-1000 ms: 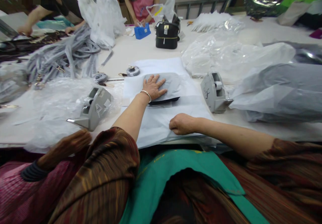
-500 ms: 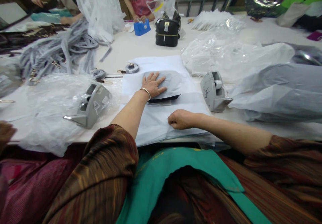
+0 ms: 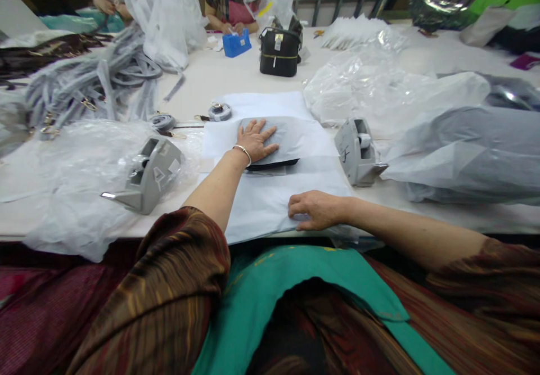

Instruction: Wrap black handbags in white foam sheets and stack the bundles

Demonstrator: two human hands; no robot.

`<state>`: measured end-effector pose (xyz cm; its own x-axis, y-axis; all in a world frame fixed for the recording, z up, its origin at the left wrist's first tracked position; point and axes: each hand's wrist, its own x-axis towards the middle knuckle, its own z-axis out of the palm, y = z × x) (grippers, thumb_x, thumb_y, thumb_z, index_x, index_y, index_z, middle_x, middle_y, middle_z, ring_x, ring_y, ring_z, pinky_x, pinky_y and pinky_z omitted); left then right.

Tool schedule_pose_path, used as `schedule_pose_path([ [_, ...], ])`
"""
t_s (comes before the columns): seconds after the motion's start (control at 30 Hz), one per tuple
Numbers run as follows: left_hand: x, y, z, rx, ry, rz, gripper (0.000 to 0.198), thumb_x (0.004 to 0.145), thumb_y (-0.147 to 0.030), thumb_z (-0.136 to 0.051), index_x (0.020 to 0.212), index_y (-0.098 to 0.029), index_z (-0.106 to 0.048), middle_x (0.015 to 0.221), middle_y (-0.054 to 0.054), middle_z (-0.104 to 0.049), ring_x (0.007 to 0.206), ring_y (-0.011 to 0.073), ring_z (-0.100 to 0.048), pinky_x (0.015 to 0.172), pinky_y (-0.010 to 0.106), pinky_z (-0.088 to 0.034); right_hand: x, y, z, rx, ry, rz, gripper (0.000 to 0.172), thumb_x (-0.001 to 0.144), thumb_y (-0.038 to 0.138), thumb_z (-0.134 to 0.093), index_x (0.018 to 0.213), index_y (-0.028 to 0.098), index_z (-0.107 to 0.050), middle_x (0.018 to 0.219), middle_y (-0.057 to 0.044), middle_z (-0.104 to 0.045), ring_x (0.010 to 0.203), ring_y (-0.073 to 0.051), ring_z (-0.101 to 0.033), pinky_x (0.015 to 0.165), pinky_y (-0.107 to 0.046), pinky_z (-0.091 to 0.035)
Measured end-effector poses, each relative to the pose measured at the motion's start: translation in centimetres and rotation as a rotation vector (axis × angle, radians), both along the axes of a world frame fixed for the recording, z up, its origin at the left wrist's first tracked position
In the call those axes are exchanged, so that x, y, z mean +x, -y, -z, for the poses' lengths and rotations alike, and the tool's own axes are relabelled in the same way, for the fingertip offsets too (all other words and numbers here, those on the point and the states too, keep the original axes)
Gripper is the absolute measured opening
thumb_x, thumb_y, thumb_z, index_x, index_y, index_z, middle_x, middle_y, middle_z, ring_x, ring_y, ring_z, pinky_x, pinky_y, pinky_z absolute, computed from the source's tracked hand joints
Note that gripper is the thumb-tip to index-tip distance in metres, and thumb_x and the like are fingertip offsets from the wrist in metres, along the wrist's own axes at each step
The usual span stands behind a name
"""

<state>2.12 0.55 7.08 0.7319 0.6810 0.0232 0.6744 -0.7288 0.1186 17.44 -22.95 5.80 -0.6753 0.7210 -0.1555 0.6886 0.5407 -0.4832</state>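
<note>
My left hand (image 3: 255, 141), with a bangle at its wrist, lies flat with fingers spread on a thin white paper sheet (image 3: 314, 139). The sheet is folded over a flat black item (image 3: 274, 165); most of that item is hidden, and only its near edge shows. Below it, more white paper (image 3: 261, 200) reaches to the table's front edge. My right hand (image 3: 316, 209) rests low over this near paper, fingers loosely bent and a gap between thumb and fingers, with nothing visible in it. Beyond my left hand sits a coiled grey-wrapped strap (image 3: 219, 112).
Grey tape dispensers flank the paper, one on the left (image 3: 154, 175) and one on the right (image 3: 358, 153). A black handbag (image 3: 278, 54) and a blue tape dispenser (image 3: 236, 43) stand farther back. Wrapped straps (image 3: 105, 77) and clear plastic bags (image 3: 97, 167) lie left. Co-workers stand across the table.
My right hand has shifted slightly right and nearer to me, and its fingers have loosened from a closed pinch. My left hand stays pressed on the paper.
</note>
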Motion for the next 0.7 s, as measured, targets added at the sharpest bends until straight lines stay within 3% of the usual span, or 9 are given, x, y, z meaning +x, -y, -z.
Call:
schedule_pose_path([
  [0.13, 0.0, -0.1, 0.1, 0.01, -0.008, 0.002, 0.072, 0.091, -0.072, -0.035, 0.155, -0.039, -0.026, 0.167, 0.004, -0.015, 0.153, 0.036, -0.01, 0.119, 0.063, -0.01, -0.4, 0.1, 0.2, 0.003, 0.028, -0.022, 0.011, 0.081, 0.022, -0.067, 0.09, 0.019, -0.074, 0.103, -0.006, -0.065, 0.082, -0.017, -0.061, 0.079, -0.029, -0.047],
  [0.3, 0.0, 0.0, 0.0, -0.003, -0.001, 0.003, 0.072, 0.091, -0.072, -0.035, 0.155, -0.039, -0.028, 0.167, 0.005, -0.016, 0.153, 0.0356, -0.011, 0.118, 0.064, -0.01, -0.6, -0.3, 0.2, -0.117, -0.045, -0.033, 0.013, 0.081, 0.012, -0.061, 0.082, 0.016, -0.073, 0.087, -0.004, -0.065, 0.081, -0.016, -0.059, 0.079, -0.027, -0.046],
  [0.5, 0.0, -0.2, 0.1, -0.01, 0.002, -0.003, 0.073, 0.091, -0.072, -0.035, 0.155, -0.039, -0.028, 0.167, 0.004, -0.016, 0.153, 0.0351, -0.01, 0.119, 0.063, -0.009, 0.4, -1.0, -0.5, -0.343, -0.129, 0.177, 0.009, 0.085, 0.02, -0.064, 0.085, 0.015, -0.07, 0.077, -0.001, -0.066, 0.07, -0.014, -0.057, 0.068, -0.024, -0.043],
  [0.7, 0.0, -0.4, 0.3, 0.007, 0.009, 0.001, 0.071, 0.091, -0.072, -0.036, 0.154, -0.041, -0.029, 0.167, 0.004, -0.016, 0.153, 0.0344, -0.011, 0.118, 0.064, -0.011, 1.1, -2.1, -2.1, -0.211, -0.179, 0.299, 0.01, 0.088, 0.02, -0.057, 0.084, 0.016, -0.066, 0.075, -0.001, -0.066, 0.068, -0.014, -0.056, 0.067, -0.024, -0.041],
])
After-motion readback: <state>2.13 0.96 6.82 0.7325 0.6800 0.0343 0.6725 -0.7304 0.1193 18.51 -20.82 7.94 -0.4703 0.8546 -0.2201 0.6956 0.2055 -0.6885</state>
